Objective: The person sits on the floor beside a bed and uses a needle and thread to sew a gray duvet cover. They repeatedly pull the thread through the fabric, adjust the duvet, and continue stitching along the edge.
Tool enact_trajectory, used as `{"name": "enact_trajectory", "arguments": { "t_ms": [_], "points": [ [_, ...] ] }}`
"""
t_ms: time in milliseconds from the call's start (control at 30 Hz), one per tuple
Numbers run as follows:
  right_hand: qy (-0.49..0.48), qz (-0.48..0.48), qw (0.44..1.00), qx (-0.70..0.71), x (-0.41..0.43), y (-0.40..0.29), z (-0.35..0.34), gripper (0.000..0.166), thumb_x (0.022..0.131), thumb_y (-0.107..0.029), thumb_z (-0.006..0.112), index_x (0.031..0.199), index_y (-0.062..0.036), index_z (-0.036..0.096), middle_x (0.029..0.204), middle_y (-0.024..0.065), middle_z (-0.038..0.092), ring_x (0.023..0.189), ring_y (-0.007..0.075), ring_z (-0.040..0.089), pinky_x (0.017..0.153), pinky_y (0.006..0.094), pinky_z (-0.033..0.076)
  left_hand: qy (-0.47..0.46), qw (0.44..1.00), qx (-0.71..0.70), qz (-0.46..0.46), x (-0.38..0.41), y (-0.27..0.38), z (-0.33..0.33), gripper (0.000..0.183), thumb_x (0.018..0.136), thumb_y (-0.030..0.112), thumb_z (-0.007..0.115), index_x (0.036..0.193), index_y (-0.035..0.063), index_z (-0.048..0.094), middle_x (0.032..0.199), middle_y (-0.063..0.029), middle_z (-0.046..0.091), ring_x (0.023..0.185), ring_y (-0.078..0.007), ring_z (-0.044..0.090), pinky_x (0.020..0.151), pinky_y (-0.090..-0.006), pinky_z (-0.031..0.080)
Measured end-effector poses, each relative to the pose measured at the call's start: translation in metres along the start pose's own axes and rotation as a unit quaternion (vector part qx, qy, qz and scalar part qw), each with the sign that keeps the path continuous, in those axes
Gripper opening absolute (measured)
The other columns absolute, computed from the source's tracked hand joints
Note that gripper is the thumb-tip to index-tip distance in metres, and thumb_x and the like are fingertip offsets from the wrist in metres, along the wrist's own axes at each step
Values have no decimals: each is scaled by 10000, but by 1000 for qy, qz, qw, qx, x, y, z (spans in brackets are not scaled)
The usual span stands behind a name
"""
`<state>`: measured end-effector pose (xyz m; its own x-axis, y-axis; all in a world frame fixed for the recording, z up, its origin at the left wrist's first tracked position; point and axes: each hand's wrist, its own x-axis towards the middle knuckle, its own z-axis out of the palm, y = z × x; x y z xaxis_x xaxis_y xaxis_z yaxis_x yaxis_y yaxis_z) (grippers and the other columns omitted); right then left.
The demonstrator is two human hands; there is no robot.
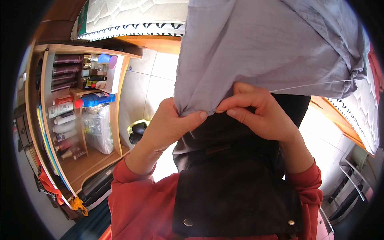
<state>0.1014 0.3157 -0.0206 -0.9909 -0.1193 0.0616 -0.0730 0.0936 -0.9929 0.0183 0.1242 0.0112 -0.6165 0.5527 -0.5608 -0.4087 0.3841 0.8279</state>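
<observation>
A large piece of grey-lilac cloth hangs down towards me, its bottom edge between my hands. My left hand pinches that edge between thumb and fingers, gathering the cloth into small folds. Thumb and forefinger of my right hand hold a thin sewing needle, whose other end meets the cloth edge beside my left thumb. From behind my right hand a pale thread runs taut to bunched cloth at the right. A black apron covers my front below both hands.
On the left stands a wooden shelf unit with several bottles and a blue bottle with a red cap. A mattress lies on a wooden bed frame ahead. Metal-legged furniture stands at the lower right on the tiled floor.
</observation>
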Motion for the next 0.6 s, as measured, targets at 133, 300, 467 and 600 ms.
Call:
{"name": "enact_trajectory", "arguments": {
  "t_ms": [133, 300, 467, 600],
  "points": [
    [47, -24, 991, -123, 0, -9, 9, 100, 738, 8, 576, 830, -22, 601, 678, 65, 421, 583, 194, 441, 531, 265, 352, 56, 992, 113, 25, -2, -2, 1, 216, 723, 151, 637, 831, -26, 577, 612, 10, 534, 569, -38, 440, 519, -196, 369],
    [136, -77, 953, -260, 1, -8, 31, 149, 686, 47, 577, 822, -12, 569, 685, 104, 427, 573, 265, 463, 499, 336, 380, 150, 952, 236, 122, 1, -11, 8, 198, 709, 126, 621, 831, -23, 574, 523, -36, 520, 499, -54, 455, 486, -225, 391],
    [185, -115, 915, -341, 3, -9, 48, 182, 654, 69, 568, 820, -5, 565, 689, 104, 419, 576, 275, 468, 500, 336, 388, 173, 929, 266, 190, 1, -14, 18, 183, 705, 107, 631, 829, -15, 576, 523, -73, 532, 481, -76, 475, 480, -240, 401],
    [170, -86, 942, -275, 0, -4, 42, 153, 696, 56, 552, 838, 0, 566, 683, 104, 422, 576, 260, 457, 506, 321, 375, 128, 950, 231, 169, 1, -14, 17, 187, 718, 97, 629, 845, -25, 570, 538, -58, 542, 497, -68, 475, 486, -240, 406]
  ]
}}
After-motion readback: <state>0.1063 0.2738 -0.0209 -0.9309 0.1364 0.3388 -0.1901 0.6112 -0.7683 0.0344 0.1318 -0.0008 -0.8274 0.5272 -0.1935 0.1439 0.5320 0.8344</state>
